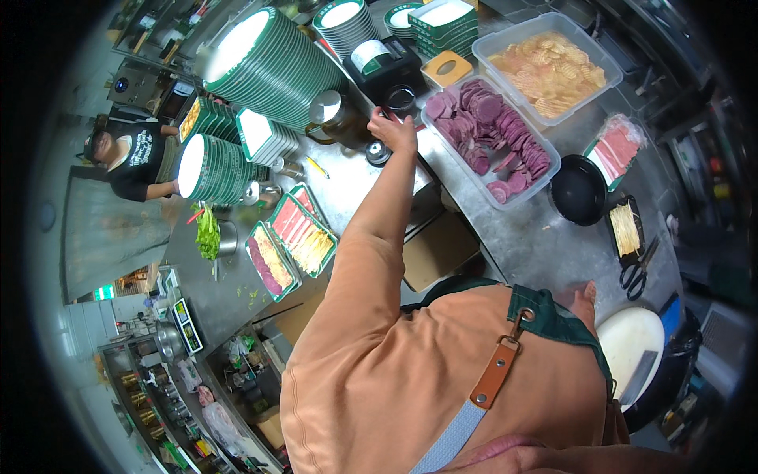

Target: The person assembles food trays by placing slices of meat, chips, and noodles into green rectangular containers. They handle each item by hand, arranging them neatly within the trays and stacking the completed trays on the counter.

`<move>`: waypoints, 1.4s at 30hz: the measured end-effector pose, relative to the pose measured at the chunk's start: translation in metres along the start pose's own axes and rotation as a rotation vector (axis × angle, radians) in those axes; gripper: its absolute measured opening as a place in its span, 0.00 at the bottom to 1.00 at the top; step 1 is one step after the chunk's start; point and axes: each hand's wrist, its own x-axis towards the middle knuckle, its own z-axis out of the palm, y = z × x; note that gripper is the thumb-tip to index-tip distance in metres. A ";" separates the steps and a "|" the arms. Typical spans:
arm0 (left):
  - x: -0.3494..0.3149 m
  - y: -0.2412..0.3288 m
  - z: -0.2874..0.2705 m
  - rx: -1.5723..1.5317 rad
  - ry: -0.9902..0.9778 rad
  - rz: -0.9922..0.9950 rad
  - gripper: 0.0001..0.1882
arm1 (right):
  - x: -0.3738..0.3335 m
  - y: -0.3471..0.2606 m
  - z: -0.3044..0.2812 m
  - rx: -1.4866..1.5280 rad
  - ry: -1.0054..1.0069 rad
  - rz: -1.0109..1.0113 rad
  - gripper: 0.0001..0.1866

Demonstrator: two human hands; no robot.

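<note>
My left hand [393,130] reaches far across the steel counter, fingers and thumb apart, just beside a small dark round container [399,99]. Whether it touches that container is unclear. Close by stand a brown glass jug [332,117] with a metal lid and a small black-and-silver round lidded pot [378,152]. Partly hidden by my apron, my right hand [585,306] lies at the counter's near edge with its fingers stretched out. Near it are a round white cutting board [632,336] with a knife on it and black-handled scissors [634,278].
Clear tubs hold purple slices [482,130] and pale crinkle-cut slices [549,75]. Tall stacks of green-rimmed plates [272,67] line the back left. Filled trays [302,229], a black bowl [579,189] and a black printer [383,67] stand around. A co-worker [142,154] is at the far left.
</note>
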 end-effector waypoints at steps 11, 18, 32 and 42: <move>0.032 -0.032 0.052 -0.285 -0.177 -0.033 0.53 | -0.005 -0.002 -0.003 -0.001 0.016 -0.039 0.32; 0.037 -0.032 0.052 -0.375 -0.158 -0.070 0.45 | -0.004 -0.006 -0.006 0.019 -0.029 -0.005 0.33; 0.037 0.065 -0.095 -0.613 -0.563 0.339 0.45 | 0.008 0.004 0.016 -0.042 -0.034 -0.004 0.41; -0.039 0.186 -0.245 -0.852 -1.160 0.575 0.51 | 0.010 0.012 0.017 -0.073 -0.035 -0.020 0.41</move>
